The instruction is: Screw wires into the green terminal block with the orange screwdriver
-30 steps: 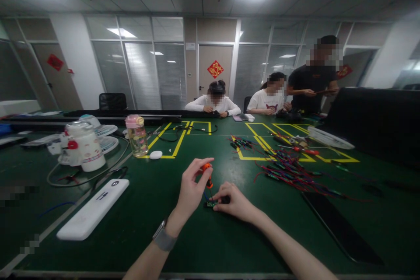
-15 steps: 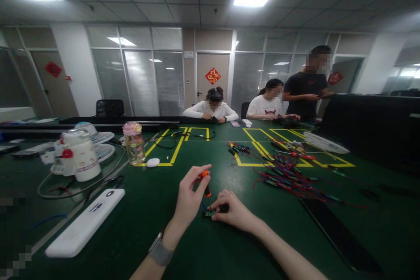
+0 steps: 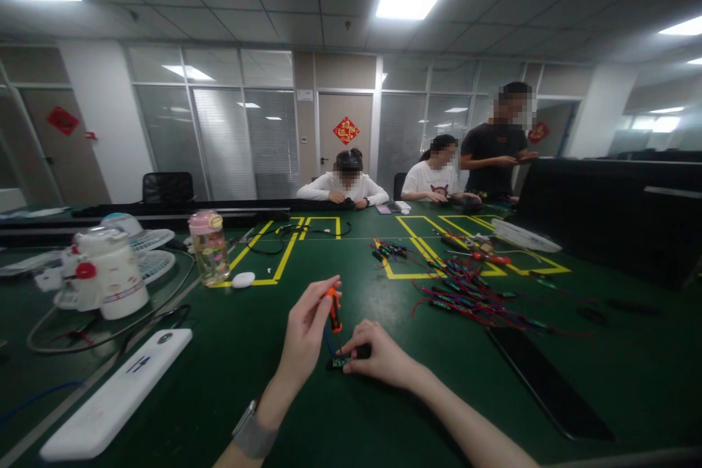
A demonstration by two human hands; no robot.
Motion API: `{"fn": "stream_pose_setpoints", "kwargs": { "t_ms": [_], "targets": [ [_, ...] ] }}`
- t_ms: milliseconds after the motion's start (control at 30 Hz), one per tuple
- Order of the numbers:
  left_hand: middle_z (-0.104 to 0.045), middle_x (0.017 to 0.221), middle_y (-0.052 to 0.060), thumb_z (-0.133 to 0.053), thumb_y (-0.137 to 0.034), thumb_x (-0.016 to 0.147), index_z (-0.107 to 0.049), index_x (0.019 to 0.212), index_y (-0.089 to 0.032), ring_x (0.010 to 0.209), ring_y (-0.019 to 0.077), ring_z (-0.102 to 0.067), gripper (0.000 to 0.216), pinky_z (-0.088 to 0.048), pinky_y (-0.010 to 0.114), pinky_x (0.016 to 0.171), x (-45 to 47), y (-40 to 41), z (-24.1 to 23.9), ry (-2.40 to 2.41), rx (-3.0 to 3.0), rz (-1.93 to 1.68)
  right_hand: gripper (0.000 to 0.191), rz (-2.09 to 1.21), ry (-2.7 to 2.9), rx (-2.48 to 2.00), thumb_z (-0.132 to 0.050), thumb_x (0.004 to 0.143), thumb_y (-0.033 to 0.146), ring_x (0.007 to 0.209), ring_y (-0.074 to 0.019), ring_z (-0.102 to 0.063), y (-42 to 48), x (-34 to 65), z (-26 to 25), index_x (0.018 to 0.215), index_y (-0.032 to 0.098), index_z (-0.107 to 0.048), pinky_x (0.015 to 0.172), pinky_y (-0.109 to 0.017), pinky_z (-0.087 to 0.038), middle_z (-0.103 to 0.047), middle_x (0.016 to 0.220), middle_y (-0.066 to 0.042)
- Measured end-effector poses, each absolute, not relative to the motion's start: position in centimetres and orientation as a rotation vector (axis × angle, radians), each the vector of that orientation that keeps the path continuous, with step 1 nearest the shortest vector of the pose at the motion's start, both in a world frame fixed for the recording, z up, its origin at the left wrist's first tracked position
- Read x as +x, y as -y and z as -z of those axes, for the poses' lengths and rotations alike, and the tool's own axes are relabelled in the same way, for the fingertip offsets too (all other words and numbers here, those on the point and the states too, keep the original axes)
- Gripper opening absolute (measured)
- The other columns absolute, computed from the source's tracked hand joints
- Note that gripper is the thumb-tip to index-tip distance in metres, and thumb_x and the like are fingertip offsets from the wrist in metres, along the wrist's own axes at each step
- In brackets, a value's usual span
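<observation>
My left hand (image 3: 304, 333) pinches a small orange-handled screwdriver (image 3: 333, 308), held upright with its tip down on a small green circuit board (image 3: 338, 363). That board lies on the green table (image 3: 351, 409). My right hand (image 3: 378, 360) rests on the table with its fingers pressed on the board, pinning it. A grey watch is on my left wrist.
A white power strip (image 3: 112, 402) lies at the left, with a white jug (image 3: 112, 274), a fan and a pink-capped bottle (image 3: 208, 248) behind it. A heap of red-wired small boards (image 3: 466, 289) and a dark flat slab (image 3: 542, 380) sit right. Three people work at the far end.
The view has tilted and swung, so everything sits lower and further left in the picture. Both hands stay on the screwdriver and board; the screwdriver stands a little straighter.
</observation>
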State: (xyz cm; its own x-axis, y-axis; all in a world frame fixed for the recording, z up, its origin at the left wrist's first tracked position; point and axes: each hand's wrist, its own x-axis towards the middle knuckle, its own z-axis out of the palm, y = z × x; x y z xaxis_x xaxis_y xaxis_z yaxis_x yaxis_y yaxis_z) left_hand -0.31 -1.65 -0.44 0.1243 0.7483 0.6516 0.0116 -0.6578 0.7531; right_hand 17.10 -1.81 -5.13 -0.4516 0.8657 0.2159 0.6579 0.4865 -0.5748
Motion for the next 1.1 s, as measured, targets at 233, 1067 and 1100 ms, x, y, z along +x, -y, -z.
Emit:
{"fn": "stream_pose_setpoints", "kwargs": {
  "t_ms": [233,1067,1100],
  "targets": [
    [-0.063,0.091,0.002,-0.065,-0.026,0.084,-0.070,0.102,-0.021,0.083,0.0147,-0.065,0.019,-0.056,0.023,0.073,-0.44,1.36,0.61,-0.798,1.824,-1.688,0.026,-0.594,2.226,-1.255,-0.080,0.070,0.027,0.080,-0.0182,-0.061,1.86,17.05,4.95,0.096,0.025,-0.079,0.074,-0.025,-0.043,-0.072,0.077,-0.002],
    [-0.062,0.084,0.003,-0.067,-0.028,0.081,-0.072,0.094,-0.019,0.077,0.0158,-0.063,0.016,-0.054,0.025,0.067,-0.50,1.60,-0.07,-0.768,1.823,-1.620,0.026,-0.594,2.166,-1.352,-0.083,0.066,0.027,0.085,-0.0202,-0.061,2.11,16.63,5.03,0.092,0.023,-0.079,0.084,-0.029,-0.041,-0.071,0.078,-0.003],
    [-0.061,0.083,0.003,-0.068,-0.028,0.080,-0.073,0.091,-0.019,0.076,0.0151,-0.062,0.015,-0.053,0.024,0.066,-0.54,1.55,-0.02,-0.787,1.831,-1.637,0.026,-0.595,2.168,-1.360,-0.083,0.066,0.026,0.086,-0.0203,-0.061,2.16,16.59,4.95,0.092,0.023,-0.079,0.084,-0.029,-0.041,-0.071,0.078,-0.003]
  ]
}}
